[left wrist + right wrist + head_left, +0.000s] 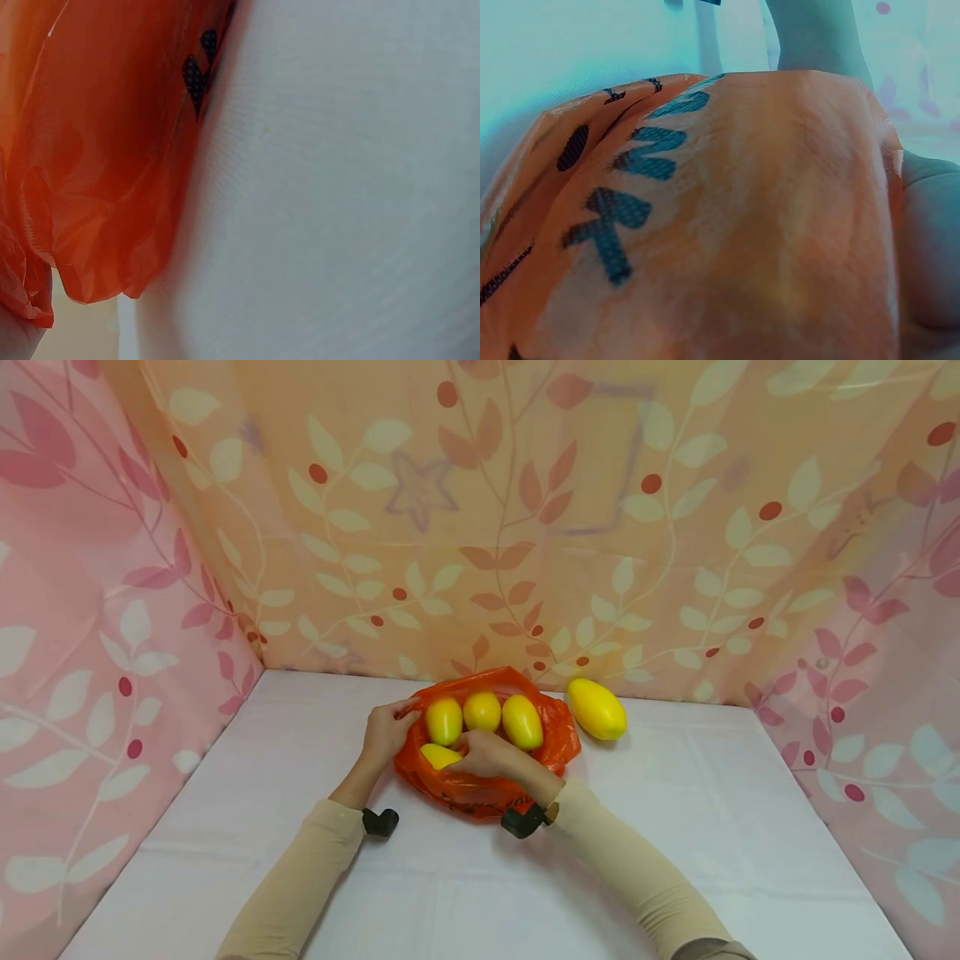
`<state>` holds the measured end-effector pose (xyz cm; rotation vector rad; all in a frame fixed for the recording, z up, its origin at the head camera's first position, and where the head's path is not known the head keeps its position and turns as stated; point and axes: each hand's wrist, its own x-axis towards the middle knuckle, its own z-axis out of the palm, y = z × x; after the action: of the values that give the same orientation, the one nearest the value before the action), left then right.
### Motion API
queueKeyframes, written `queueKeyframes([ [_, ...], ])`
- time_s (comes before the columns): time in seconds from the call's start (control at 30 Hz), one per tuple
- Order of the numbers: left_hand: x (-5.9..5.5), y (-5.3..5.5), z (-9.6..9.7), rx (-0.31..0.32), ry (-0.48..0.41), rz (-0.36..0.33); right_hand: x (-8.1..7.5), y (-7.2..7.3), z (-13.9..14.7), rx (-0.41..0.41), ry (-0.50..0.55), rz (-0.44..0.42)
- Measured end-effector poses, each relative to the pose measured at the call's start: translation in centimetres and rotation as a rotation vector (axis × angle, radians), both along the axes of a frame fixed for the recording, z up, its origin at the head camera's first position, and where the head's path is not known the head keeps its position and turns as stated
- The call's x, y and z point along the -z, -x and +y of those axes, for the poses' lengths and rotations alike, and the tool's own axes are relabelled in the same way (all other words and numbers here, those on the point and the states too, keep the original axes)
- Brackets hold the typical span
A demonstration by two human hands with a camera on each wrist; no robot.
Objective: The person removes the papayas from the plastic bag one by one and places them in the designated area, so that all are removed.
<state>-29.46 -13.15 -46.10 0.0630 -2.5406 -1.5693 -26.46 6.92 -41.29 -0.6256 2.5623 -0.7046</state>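
Note:
An orange-red plastic bag (pixel 562 739) lies with its mouth spread, showing several smooth, oblong yellow mangoes (pixel 522 722) inside. My left hand (pixel 386 731) pinches the bag's left rim; the left wrist view catches only a bit of that hand (pixel 16 337) beside the crumpled plastic. Reaching over the front rim, my right hand (pixel 486 753) grips a mango (pixel 438 756) at the bag's front left, its fingers partly hidden behind the fruit. Black lettering (pixel 641 154) marks the bag's outer side in the right wrist view, with part of the right hand (pixel 934 240) at the edge.
Another yellow mango (pixel 597 709) lies on the white-covered table (pixel 450 893), right of the bag by the back edge. Leaf-patterned cloth (pixel 420 568) hangs behind the table, and pink cloth (pixel 67 635) stands along the sides.

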Motion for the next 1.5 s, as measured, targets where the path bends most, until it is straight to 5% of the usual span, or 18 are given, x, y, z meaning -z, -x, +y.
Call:
queueKeyframes([
  [0.97,-0.1,-0.2,0.1,0.006,-0.029,0.001,0.5,0.0,0.3,0.040,0.029,-0.070],
  [1.5,-0.1,-0.2,0.0,-0.004,-0.030,0.028,-1.5,0.2,1.5,0.076,0.103,-0.099],
])
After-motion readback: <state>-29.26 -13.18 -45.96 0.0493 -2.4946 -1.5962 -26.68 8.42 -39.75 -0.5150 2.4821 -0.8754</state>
